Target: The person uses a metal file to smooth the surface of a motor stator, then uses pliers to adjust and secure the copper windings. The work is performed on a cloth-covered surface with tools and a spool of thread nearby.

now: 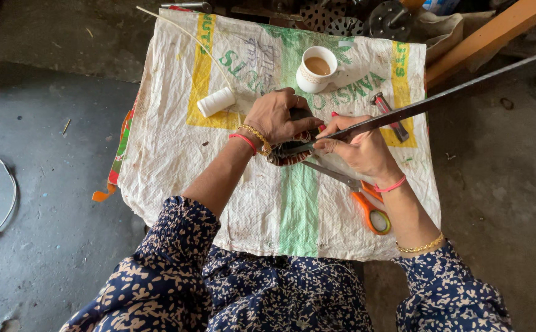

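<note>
Here the dark round wound part lies at the middle of the woven sack, directly under both hands, so most of it is hidden; only its lower rim, dark with reddish-brown windings, shows beneath the fingers. The left hand comes in from the lower left, forearm angled up across the sack, palm down, fingers curled over the top of the part and pressing on it. The right hand comes in from the lower right, wrist bent inward, fingers closed around the near end of a long dark metal bar. That bar runs from the part up and away to the right edge of the view; its tip meets the part just between the two hands.

Orange-handled scissors lie on the sack below the right wrist, partly under it. A white spool of thread lies left of the left hand, apart from it. A white cup with brown liquid stands beyond the hands. A small red-handled tool lies beyond the bar, near the right hand.
</note>
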